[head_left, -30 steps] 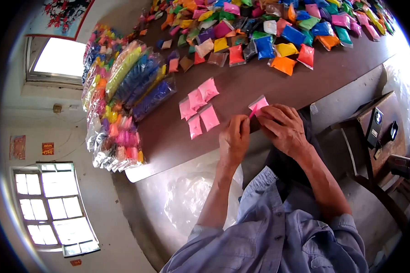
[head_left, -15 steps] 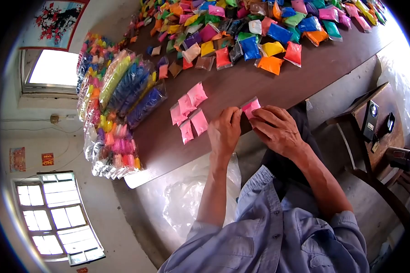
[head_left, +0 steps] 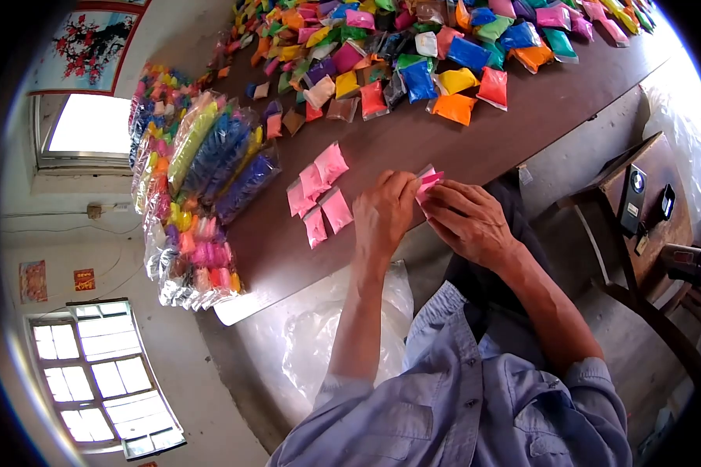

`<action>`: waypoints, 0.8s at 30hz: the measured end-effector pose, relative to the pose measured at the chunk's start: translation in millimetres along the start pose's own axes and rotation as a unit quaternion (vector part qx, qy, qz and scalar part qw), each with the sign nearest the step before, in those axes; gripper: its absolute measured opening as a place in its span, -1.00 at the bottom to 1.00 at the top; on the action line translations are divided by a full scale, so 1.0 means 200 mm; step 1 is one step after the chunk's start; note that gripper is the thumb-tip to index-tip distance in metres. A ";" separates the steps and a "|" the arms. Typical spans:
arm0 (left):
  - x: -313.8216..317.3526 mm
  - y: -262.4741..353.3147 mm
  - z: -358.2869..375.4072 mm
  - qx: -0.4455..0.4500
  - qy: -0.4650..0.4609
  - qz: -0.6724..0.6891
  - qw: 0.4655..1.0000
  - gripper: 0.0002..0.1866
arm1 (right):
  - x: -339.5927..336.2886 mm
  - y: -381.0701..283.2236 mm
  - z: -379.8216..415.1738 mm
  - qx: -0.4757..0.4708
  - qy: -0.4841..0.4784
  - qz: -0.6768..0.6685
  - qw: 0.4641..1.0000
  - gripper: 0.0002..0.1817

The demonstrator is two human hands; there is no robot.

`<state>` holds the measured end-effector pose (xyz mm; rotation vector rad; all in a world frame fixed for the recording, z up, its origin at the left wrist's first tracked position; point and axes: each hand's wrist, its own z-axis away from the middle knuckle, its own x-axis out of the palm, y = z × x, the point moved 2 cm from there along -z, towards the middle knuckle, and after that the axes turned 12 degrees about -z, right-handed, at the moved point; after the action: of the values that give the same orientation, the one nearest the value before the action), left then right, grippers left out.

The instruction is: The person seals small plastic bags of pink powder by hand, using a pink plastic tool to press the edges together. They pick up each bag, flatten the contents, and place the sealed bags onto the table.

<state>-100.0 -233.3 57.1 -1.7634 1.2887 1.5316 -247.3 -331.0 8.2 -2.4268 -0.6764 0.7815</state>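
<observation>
A small pink packet (head_left: pixel 427 184) in clear plastic is between my two hands, over the table's near edge. My right hand (head_left: pixel 473 221) grips it from the right, its fingers bent and covering much of the packet. From the other side, my left hand (head_left: pixel 385 214) pinches its left edge with thumb and fingers closed. Several more pink packets (head_left: pixel 336 210) lie flat in a loose cluster on the brown table (head_left: pixel 288 261), left of my left hand.
A large heap of small coloured packets (head_left: pixel 419 81) covers the far side. Long bundled bags (head_left: pixel 245 183) are stacked at the table's left end. Clear plastic sheeting (head_left: pixel 311 335) lies below the near edge. A wooden chair (head_left: pixel 654 210) holding dark objects stands right.
My left hand has moved slightly toward the pink packet and now meets its edge. The packet looks more tilted or folded. The view has shifted slightly.
</observation>
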 end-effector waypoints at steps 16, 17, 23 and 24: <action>-0.01 0.02 0.08 -0.038 0.027 0.064 0.997 -0.89 | 0.01 0.02 0.01 0.016 0.002 -0.009 1.000 -0.67; 0.01 0.01 0.09 -0.040 0.026 0.063 0.997 -0.89 | 0.01 0.02 0.01 0.015 0.000 -0.007 1.000 -0.65; 0.06 -0.05 0.01 -0.041 0.034 0.018 0.998 -0.91 | 0.01 0.02 0.00 0.020 -0.001 -0.021 1.000 -0.65; 0.07 -0.08 -0.02 -0.041 0.039 0.028 0.998 -0.91 | 0.01 0.02 0.01 0.020 0.001 -0.020 1.000 -0.65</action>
<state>-86.4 -234.3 40.7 -1.8693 1.3404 1.5830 -245.2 -332.7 4.1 -2.3707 -0.6999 0.7684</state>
